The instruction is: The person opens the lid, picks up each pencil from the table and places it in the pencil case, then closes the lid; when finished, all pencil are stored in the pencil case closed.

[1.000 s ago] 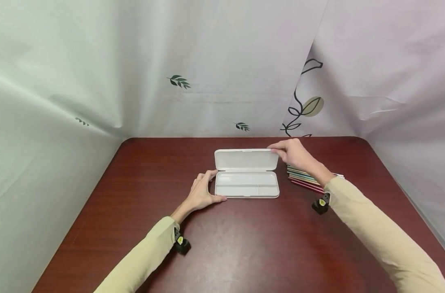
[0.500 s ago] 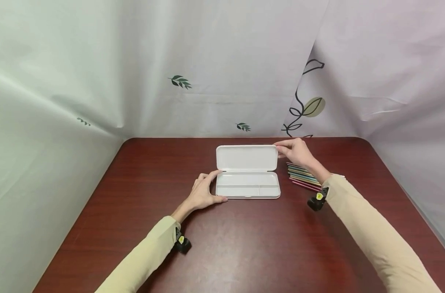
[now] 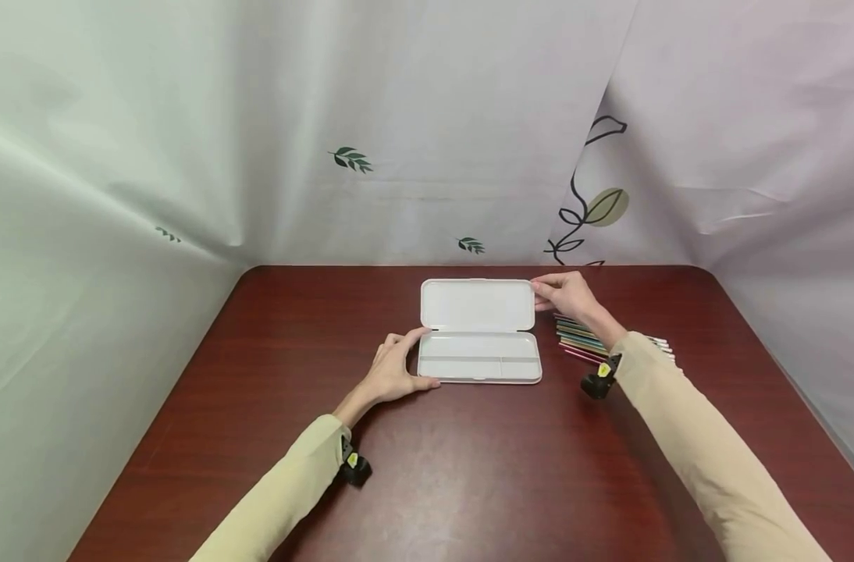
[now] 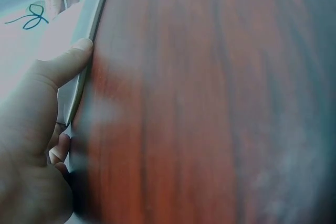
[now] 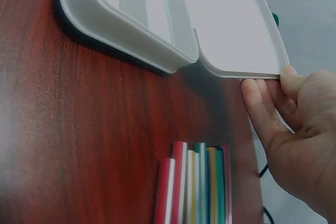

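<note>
A white pencil case (image 3: 462,346) lies on the table with its lid (image 3: 478,304) swung up and back on the far side. Its shallow base is split by thin dividers and holds nothing. At the left end my left hand (image 3: 392,371) grips the base, thumb on the near edge and fingers at the far corner. My right hand (image 3: 573,298) pinches the lid's right edge near the top corner. In the right wrist view the thumb (image 5: 292,81) lies on one face of the lid (image 5: 236,30), with the fingers (image 5: 257,98) beneath it.
To the right of the case, partly under my right forearm, lies a bundle of slim coloured pencils (image 3: 578,340), also visible in the right wrist view. The dark red wooden table (image 3: 469,468) ends at a white curtain (image 3: 427,187) at the back.
The lid has tilted farther back from the base. My right hand has slid from its top edge towards the right side. The left hand keeps its place on the case.
</note>
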`<action>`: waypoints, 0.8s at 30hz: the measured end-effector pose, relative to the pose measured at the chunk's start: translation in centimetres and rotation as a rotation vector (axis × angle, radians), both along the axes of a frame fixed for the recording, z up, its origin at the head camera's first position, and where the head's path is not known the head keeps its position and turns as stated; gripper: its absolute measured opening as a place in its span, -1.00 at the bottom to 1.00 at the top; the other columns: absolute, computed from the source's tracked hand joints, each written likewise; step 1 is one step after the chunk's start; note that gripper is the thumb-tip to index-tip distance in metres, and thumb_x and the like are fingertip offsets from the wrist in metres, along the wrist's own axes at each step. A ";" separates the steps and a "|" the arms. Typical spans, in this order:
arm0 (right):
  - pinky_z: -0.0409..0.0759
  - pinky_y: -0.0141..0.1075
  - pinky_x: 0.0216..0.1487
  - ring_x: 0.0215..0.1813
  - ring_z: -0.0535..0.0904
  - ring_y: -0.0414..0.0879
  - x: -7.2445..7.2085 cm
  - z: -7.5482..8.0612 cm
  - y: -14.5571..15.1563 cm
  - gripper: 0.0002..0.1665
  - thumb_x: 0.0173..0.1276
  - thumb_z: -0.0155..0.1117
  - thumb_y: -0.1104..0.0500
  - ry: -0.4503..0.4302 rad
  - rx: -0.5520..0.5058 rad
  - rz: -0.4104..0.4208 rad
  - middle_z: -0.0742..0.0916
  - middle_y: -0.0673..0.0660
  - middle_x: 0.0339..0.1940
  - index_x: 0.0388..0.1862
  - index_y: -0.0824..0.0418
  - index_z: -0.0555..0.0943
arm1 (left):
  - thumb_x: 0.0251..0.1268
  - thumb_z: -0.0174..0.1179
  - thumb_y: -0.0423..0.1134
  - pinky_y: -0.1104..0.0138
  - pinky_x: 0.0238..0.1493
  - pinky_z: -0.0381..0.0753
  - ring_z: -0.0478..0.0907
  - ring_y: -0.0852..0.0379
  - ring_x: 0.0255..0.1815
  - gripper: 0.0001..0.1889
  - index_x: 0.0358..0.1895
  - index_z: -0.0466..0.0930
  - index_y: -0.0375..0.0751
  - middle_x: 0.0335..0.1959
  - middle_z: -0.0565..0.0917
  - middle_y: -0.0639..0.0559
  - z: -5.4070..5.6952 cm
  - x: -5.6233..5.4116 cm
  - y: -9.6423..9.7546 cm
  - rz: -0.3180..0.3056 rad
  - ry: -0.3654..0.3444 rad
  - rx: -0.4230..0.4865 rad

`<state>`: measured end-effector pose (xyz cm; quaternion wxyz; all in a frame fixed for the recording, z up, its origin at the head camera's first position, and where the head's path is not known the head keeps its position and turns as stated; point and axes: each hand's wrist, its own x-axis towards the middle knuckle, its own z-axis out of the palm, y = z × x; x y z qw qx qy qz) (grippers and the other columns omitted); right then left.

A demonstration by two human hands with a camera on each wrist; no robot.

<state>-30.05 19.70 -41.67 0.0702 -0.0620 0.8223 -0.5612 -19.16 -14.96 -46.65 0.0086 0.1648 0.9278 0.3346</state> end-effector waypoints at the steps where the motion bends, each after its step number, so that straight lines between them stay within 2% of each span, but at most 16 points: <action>1: 0.65 -0.11 -0.13 -0.31 0.74 -0.06 0.1 -0.1 0.1 -0.60 0.53 0.17 0.27 -0.011 -0.007 -0.006 0.74 0.33 -0.22 0.16 0.59 0.55 | -0.11 0.60 0.01 0.02 0.07 0.29 0.34 -0.08 0.08 -0.03 0.47 0.31 0.09 0.10 0.52 -0.13 -0.1 0.0 0.1 -0.001 0.003 0.000; 5: 0.66 -0.10 -0.14 -0.30 0.75 -0.02 0.7 -0.1 0.6 -0.60 0.52 0.19 0.25 -0.004 -0.018 -0.020 0.74 0.32 -0.24 0.14 0.58 0.56 | -0.12 0.61 0.01 0.02 0.06 0.29 0.34 -0.07 0.07 -0.03 0.47 0.32 0.09 0.09 0.52 -0.13 -0.1 0.0 0.2 -0.004 0.009 0.005; 9: 0.66 -0.07 -0.15 -0.29 0.75 0.00 2.2 0.7 1.7 -0.61 0.49 0.24 0.23 0.067 0.005 0.003 0.73 0.43 -0.19 0.09 0.57 0.59 | -0.11 0.61 0.01 0.02 0.06 0.28 0.33 -0.08 0.07 -0.03 0.47 0.32 0.08 0.08 0.51 -0.14 0.2 -0.1 0.3 -0.006 0.005 0.004; 14: 0.67 -0.11 -0.21 -0.25 0.75 0.09 5.2 1.4 4.3 -0.62 0.48 0.26 0.20 0.173 0.068 0.040 0.73 0.45 -0.17 0.07 0.52 0.62 | -0.10 0.59 0.02 0.02 0.07 0.28 0.33 -0.08 0.08 -0.03 0.48 0.30 0.10 0.08 0.50 -0.15 0.3 -0.4 0.3 -0.008 -0.006 -0.008; 18: 0.67 -0.24 -0.29 -0.33 0.74 0.08 7.9 1.0 6.7 -0.67 0.45 0.30 0.24 0.240 0.119 0.050 0.75 0.40 -0.18 0.04 0.47 0.66 | -0.10 0.59 0.02 0.02 0.08 0.28 0.33 -0.07 0.08 -0.03 0.48 0.31 0.10 0.05 0.50 -0.12 0.2 -0.4 0.3 -0.006 -0.003 -0.007; 24: 0.66 -0.28 -0.34 -0.38 0.74 -0.01 11.3 -0.4 9.1 -0.71 0.38 0.35 0.31 0.239 0.105 0.019 0.76 0.33 -0.20 0.00 0.50 0.66 | -0.14 0.61 0.01 0.01 0.07 0.30 0.34 -0.08 0.07 -0.03 0.46 0.34 0.08 0.04 0.50 -0.12 0.0 -0.1 0.3 0.009 0.010 0.007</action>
